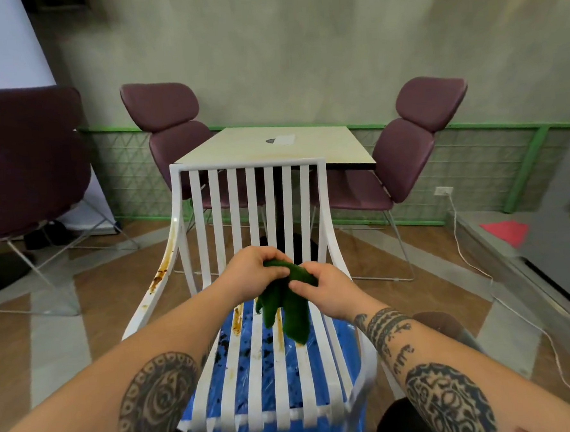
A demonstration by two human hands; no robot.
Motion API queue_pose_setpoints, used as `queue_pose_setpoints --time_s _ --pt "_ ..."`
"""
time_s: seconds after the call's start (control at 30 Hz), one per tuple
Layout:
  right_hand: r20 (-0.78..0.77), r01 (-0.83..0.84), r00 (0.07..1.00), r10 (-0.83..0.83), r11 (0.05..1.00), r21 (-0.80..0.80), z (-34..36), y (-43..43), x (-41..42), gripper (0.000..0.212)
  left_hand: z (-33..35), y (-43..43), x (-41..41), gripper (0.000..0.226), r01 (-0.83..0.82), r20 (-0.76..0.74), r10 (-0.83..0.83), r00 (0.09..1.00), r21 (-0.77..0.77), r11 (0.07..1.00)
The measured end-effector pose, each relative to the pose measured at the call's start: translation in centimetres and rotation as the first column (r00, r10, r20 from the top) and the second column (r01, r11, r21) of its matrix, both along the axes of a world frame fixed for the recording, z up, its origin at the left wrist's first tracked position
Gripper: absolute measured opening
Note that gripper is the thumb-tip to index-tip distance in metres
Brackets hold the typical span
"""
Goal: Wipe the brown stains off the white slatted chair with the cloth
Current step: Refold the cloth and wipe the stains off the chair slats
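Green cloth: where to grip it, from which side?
Grip the bunched top roll of the green cloth from above, as the left hand and right hand pinch it. Its loose tails hang toward the chair seat, too floppy to hold.

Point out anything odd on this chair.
Brown stains streak the chair: left armrest and two seat slats; dark specks dot the blue sheet beneath. The green cloth hangs between left hand and right hand.

Both hands (252, 274) (325, 292) grip green cloth (287, 307) above stained white chair (252, 197).
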State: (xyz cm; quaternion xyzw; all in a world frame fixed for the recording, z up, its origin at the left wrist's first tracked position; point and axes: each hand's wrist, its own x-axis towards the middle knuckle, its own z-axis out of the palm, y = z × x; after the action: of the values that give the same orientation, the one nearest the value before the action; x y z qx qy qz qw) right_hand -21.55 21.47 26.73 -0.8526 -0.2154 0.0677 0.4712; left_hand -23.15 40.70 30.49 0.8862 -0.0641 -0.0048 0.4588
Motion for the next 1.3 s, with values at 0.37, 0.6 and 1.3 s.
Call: queue_pose_setpoints --time_s 0.37,0.6,1.3 --pt "-0.435 0.058 0.894 0.11 0.933 0.355 2.9 -1.3 0.2 0.029 0.6 3.3 -1.0 0.036 -0.113 -0.36 -0.079 0.929 -0.483 0.868" --pt "-0.44 0.067 0.898 -0.017 0.993 0.099 2.9 -1.7 0.5 0.023 -3.6 2.6 -1.3 0.019 -0.266 -0.371 0.029 0.928 -0.606 0.75" --pt "-0.86 0.573 0.51 0.006 0.744 0.345 -5.4 -0.6 -0.1 0.034 -10.8 2.1 -1.6 0.022 -0.448 -0.554 0.086 0.828 -0.561 0.696"
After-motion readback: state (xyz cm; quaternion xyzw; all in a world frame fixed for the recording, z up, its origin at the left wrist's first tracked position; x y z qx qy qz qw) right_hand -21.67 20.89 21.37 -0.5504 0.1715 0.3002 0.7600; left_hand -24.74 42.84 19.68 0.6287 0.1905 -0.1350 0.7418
